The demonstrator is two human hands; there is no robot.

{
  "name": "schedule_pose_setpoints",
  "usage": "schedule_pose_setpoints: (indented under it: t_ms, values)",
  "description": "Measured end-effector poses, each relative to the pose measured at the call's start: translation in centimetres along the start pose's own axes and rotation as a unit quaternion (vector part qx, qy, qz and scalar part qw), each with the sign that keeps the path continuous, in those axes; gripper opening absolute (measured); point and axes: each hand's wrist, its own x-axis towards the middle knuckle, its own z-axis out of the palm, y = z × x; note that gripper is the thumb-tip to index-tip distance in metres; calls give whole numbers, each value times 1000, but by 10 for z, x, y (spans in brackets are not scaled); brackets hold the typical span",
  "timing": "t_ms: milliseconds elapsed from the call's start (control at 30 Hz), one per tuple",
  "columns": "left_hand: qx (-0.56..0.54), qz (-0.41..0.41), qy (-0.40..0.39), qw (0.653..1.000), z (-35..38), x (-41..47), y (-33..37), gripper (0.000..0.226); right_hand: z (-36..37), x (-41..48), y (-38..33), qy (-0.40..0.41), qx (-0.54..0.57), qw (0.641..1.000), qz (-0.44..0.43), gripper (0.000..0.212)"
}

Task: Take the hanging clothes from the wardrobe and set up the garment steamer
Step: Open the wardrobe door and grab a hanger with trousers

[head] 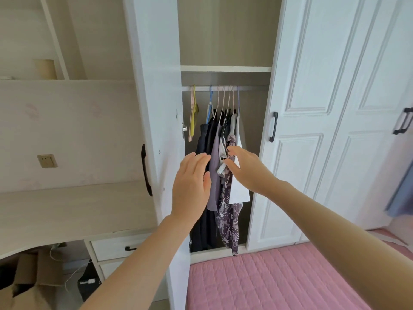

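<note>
Several garments hang on hangers from the rail [252,88] inside the open wardrobe: dark clothes [204,142], a mauve top [215,157], a purple patterned piece [228,220] and a white one [238,191]. My left hand [192,186] is open, fingers spread, just in front of the dark clothes. My right hand [243,166] reaches in from the right and pinches the white and patterned fabric between thumb and fingers. No garment steamer is in view.
The wardrobe's left door [154,108] stands open beside my left arm; the right door [297,130] is shut. Empty yellow and pink hangers [192,113] hang at the rail's left. A pink quilted bed [279,280] lies below. A desk [67,209] with boxes under it stands left.
</note>
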Motion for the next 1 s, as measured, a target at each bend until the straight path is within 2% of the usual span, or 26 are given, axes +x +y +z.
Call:
schedule_pose_setpoints:
  t_ms: [233, 333, 533, 733, 1000]
  values:
    - [33, -39, -67, 996, 70, 65, -32, 33, 6, 57, 33, -20, 15, 999, 31, 35]
    - [33, -92, -89, 991, 103, 92, -51, 34, 16, 102, 50, -16, 10, 999, 29, 22]
    - [10, -186, -133, 973, 159, 144, -87, 36, 36, 195, 76, -12, 39, 998, 37, 49]
    - [-3, -257, -123, 959, 197, 175, -126, 34, 74, 278, 101, -3, 67, 996, 63, 51]
    - [4, -275, -135, 952, 233, 188, -156, 32, 111, 336, 126, 19, 15, 998, 59, 59]
